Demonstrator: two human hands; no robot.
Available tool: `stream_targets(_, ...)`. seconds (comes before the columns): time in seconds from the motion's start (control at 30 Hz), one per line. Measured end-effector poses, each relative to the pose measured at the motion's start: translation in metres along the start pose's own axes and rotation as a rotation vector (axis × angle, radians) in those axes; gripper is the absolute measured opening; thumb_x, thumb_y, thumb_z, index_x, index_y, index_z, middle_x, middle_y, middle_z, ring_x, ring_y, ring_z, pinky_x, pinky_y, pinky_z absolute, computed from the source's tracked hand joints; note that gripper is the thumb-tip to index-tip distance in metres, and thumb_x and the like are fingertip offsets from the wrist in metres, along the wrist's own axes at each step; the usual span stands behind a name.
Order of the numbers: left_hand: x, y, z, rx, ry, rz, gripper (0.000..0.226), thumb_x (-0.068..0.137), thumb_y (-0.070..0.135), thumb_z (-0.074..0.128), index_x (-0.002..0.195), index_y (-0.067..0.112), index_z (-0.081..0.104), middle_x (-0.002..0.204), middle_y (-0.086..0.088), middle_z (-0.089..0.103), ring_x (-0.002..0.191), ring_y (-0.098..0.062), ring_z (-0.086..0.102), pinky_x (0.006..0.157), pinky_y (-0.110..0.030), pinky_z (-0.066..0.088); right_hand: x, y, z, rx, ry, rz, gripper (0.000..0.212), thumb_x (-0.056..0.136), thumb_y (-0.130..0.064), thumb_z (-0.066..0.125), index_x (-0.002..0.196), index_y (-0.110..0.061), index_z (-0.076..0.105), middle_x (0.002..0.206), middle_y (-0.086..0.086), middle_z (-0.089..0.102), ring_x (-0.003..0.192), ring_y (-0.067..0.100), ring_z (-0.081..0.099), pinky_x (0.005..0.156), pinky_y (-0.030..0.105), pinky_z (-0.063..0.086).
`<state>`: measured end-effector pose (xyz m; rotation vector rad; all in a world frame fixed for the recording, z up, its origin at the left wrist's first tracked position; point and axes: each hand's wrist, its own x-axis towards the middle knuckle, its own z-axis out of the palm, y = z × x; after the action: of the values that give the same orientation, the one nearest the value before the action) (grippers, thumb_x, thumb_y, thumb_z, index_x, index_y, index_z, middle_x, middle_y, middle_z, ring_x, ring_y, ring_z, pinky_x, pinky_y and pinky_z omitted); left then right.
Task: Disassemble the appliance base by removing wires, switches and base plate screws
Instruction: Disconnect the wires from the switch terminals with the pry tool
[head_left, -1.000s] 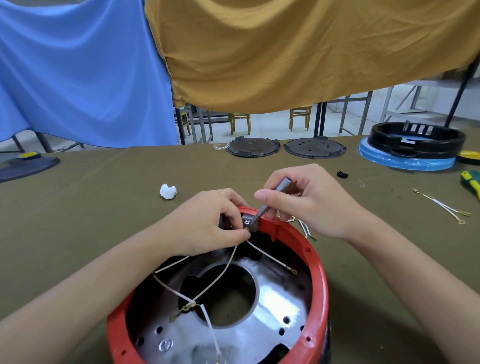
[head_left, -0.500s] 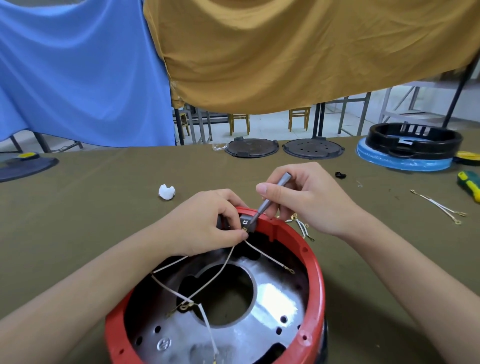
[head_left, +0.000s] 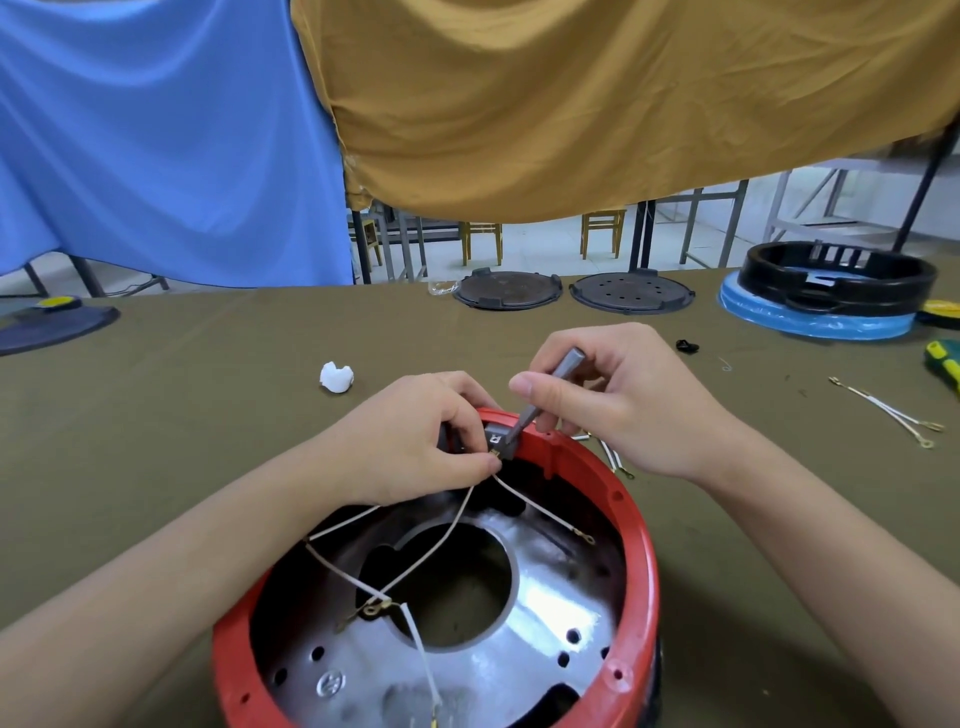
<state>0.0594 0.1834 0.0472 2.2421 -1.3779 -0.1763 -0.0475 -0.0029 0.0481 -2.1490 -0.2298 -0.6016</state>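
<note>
A: Where does the appliance base sit?

B: It lies upturned on the olive-green table, close to the person, its red rim facing up and a shiny metal plate with a large round hole inside.

A: And the hands?

B: Both work at the far edge of the rim. The left hand has its fingers curled, thumb and forefinger pinching a thin white wire at its brass terminal, right by a small grey switch block seated in the rim. The right hand pinches a slim grey tool between thumb and fingers; the tool slants down with its tip against the switch block.

A: Where do the wires go?

B: Several white wires run from the pinched spot down across the plate; some meet at a brass connector beside the hole.

A: Anything else on the table?

B: A white crumpled piece beyond the left hand, loose wires with ring terminals to the right, two dark round plates at the far edge, and a black ring on a blue disc at far right.
</note>
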Motion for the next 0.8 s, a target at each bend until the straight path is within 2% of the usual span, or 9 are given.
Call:
stream_targets(0.17,0.0,0.0,0.0,0.008,0.003,0.005,0.013,0.083,0.027,0.076,0.071,0.02,0.075,0.108,0.02,0.06,0.093,-0.007,0.064,0.092,-0.039,0.048,0.0,0.003,0.001,-0.032,-0.012,-0.023,0.018,0.092,-0.023,0.072,0.077,-0.014,0.071,0.065,0.001,0.071,0.061,0.019,0.068,0.06,0.04,0.056)
stream_targets(0.3,0.0,0.001,-0.001,0.012,0.002,0.004,0.014,0.083,0.026,0.076,0.07,0.02,0.075,0.11,0.019,0.061,0.096,-0.007,0.063,0.093,-0.038,0.047,0.002,0.006,0.001,0.037,-0.02,0.004,0.019,0.093,-0.022,0.071,0.078,-0.01,0.071,0.066,0.004,0.072,0.062,0.022,0.07,0.06,0.041,0.057)
stream_targets(0.43,-0.001,0.002,-0.001,0.012,-0.011,-0.003,0.013,0.084,0.026,0.076,0.072,0.019,0.076,0.11,0.019,0.06,0.095,-0.005,0.062,0.093,-0.037,0.047,0.004,0.013,0.002,0.142,-0.065,0.1,0.022,0.093,-0.021,0.071,0.078,-0.005,0.07,0.064,0.007,0.071,0.056,0.015,0.062,0.056,0.025,0.048)
stream_targets(0.5,-0.001,0.002,-0.001,0.014,-0.012,-0.01,0.013,0.084,0.027,0.076,0.073,0.02,0.076,0.11,0.019,0.059,0.095,-0.005,0.062,0.092,-0.037,0.047,0.003,0.013,0.004,0.132,-0.084,0.116,0.023,0.093,-0.023,0.07,0.078,-0.005,0.069,0.063,0.007,0.07,0.055,0.014,0.057,0.055,0.025,0.044)
stream_targets(0.67,-0.001,0.003,-0.001,0.006,-0.017,-0.01,0.013,0.084,0.026,0.076,0.072,0.021,0.076,0.114,0.017,0.06,0.098,-0.007,0.063,0.095,-0.038,0.046,0.001,0.01,-0.001,0.199,0.015,0.065,0.021,0.093,-0.017,0.069,0.08,-0.001,0.068,0.063,0.01,0.071,0.055,0.013,0.064,0.054,0.022,0.051)
stream_targets(0.73,-0.001,0.003,-0.001,0.01,-0.016,-0.014,0.014,0.084,0.026,0.076,0.071,0.022,0.075,0.113,0.018,0.06,0.098,-0.006,0.062,0.095,-0.038,0.046,0.001,0.008,-0.001,0.157,0.008,0.024,0.02,0.092,-0.018,0.071,0.08,-0.002,0.07,0.065,0.009,0.071,0.056,0.018,0.066,0.054,0.029,0.053)
stream_targets(0.8,-0.001,0.004,-0.001,0.014,-0.013,-0.016,0.015,0.084,0.027,0.076,0.071,0.022,0.075,0.112,0.019,0.059,0.097,-0.005,0.062,0.095,-0.038,0.046,0.001,0.007,0.0,0.1,-0.019,-0.001,0.018,0.091,-0.02,0.072,0.08,-0.007,0.073,0.067,0.008,0.072,0.061,0.029,0.067,0.058,0.045,0.056)
